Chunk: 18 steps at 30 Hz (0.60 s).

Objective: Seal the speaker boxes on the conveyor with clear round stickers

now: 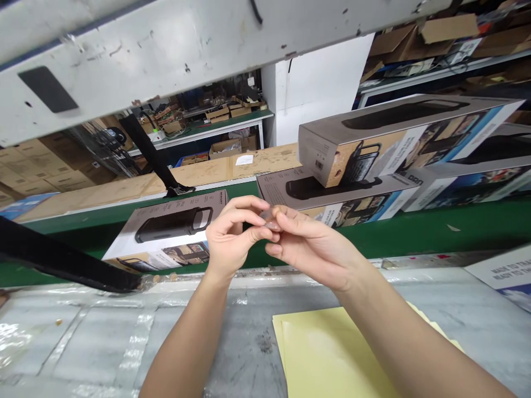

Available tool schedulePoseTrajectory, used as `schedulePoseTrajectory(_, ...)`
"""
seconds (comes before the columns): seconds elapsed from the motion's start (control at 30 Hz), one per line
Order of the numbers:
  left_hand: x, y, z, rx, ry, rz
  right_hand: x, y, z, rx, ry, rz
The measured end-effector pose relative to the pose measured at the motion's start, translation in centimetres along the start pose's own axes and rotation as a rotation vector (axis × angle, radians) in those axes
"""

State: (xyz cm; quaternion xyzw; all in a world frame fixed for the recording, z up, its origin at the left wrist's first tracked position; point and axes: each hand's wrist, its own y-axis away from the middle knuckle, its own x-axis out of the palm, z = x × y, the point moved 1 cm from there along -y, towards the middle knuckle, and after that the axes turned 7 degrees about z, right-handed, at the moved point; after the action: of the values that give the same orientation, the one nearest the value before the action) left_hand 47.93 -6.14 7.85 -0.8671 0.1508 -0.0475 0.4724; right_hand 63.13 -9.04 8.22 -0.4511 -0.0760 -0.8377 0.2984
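My left hand and my right hand meet in mid-air above the far edge of the bench. Between their fingertips is a small clear plastic piece, thin and see-through; its exact kind cannot be made out. Both hands pinch it, thumbs against forefingers. Beneath my right forearm lies a stack of yellow paper sheets, partly covered by the arm. Just behind my left hand, a printed product box with a black speaker-like device pictured on it rests on the green surface.
More printed boxes are stacked at the right, and another box corner juts in at the right edge. A black post slants in from the left. Overhead runs a white beam. Clear tape covers the grey bench.
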Motion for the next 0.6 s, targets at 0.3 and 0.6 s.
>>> schedulePoseTrajectory(0.3, -0.1, -0.1, -0.3, 0.048, -0.082, 0.022, 0.3, 0.0, -0.2, -0.017, 0.028, -0.030)
schedulePoseTrajectory(0.6, 0.2, -0.1, -1.5, 0.006, -0.206, 0.070, 0.9, 0.1, -0.4, -0.343, 0.286, -0.153)
